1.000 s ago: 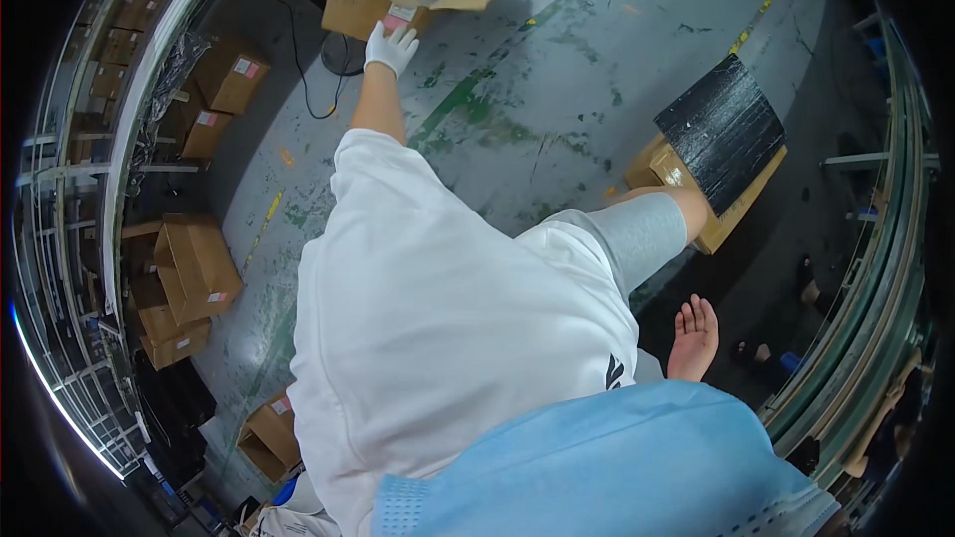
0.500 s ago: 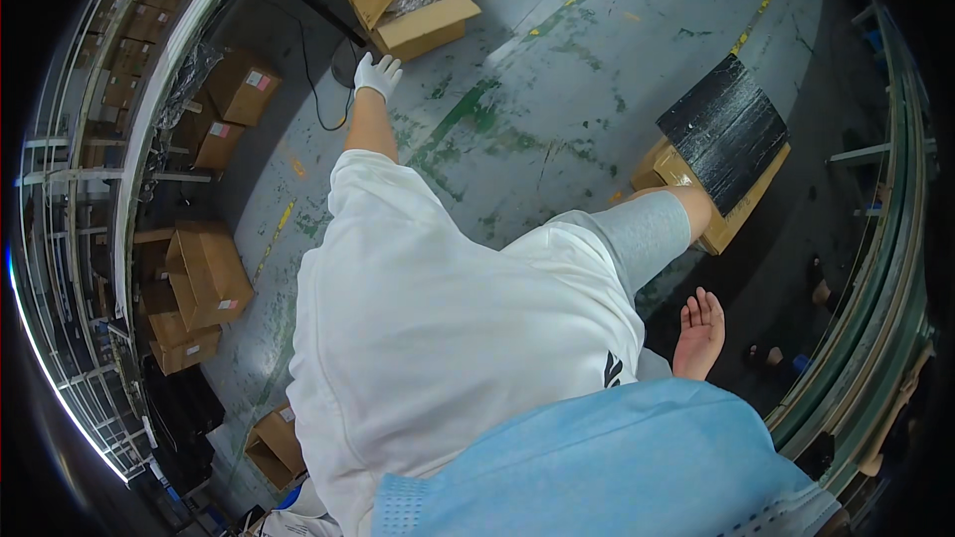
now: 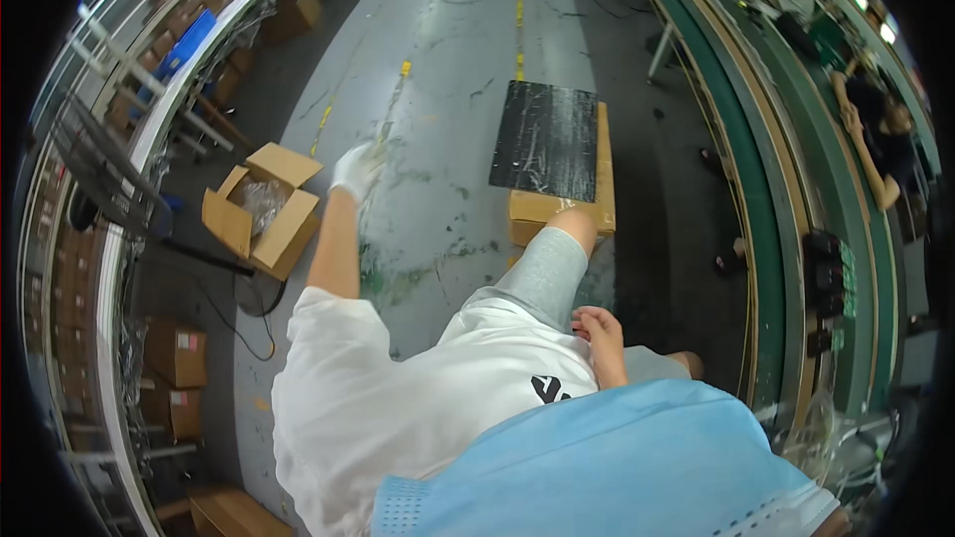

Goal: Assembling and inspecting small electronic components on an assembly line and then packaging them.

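My left hand (image 3: 358, 171), in a white glove, reaches forward over the floor with its fingers stretched out, slightly blurred, and nothing in them. It is apart from the open cardboard box (image 3: 288, 231) to its left, which has crumpled clear plastic inside. Close by my grey shorts is my bare right hand (image 3: 603, 338), its fingers loosely bent and no object visible in them. Ahead of my leg stands a cardboard carton (image 3: 557, 211) with a dark, shiny flat sheet (image 3: 545, 139) lying across its top. Neither hand touches the carton or the sheet.
A black fan (image 3: 109, 174) and its stand are at the left, with a cable (image 3: 239, 333) on the floor. Brown boxes (image 3: 177, 353) sit under the left shelving. A long green conveyor (image 3: 741, 189) runs along the right, with a person (image 3: 880, 129) beyond it.
My view has swung left, so the open box now appears lower left and the covered carton straight ahead. My right hand has come in near my shorts, its fingers more bent.
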### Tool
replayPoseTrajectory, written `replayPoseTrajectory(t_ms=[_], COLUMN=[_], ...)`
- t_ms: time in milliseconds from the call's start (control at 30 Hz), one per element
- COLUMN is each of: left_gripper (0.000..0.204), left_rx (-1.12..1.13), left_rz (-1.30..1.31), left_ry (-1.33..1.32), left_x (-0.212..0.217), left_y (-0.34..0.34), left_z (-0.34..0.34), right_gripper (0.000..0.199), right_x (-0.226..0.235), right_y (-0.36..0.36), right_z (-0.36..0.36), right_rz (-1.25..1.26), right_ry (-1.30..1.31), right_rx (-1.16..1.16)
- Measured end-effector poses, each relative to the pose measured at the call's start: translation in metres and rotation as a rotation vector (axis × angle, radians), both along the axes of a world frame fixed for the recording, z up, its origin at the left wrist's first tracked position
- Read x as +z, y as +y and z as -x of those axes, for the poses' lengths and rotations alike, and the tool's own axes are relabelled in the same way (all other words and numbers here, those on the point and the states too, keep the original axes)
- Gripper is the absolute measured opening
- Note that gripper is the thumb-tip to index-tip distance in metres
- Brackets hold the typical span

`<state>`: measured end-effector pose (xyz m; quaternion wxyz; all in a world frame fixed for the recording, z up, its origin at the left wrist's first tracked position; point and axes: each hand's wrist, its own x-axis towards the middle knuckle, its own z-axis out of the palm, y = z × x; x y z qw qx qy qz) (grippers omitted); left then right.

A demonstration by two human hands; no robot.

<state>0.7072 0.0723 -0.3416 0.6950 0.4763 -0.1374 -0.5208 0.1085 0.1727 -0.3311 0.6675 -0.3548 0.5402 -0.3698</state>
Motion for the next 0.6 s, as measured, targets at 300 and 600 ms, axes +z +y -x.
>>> replayPoseTrajectory(t_ms=[300,600], left_gripper=[0.039,0.029], left_rx=[-1.377,-2.063], left_rz=[0.378,0.847], left_ry=[-1.490,-0.874], left_x=[0.175,0.289], left_y=[-0.087,-0.033], left_z=[0.489,0.646], right_gripper=[0.024,0.024], right_x=[0.068,0.149], right_y=[0.066,0.131], right_z=[0.042,0.103], right_rz=[0.226,0.252], right_ry=[0.347,0.503], right_rx=[0.115,-0.391])
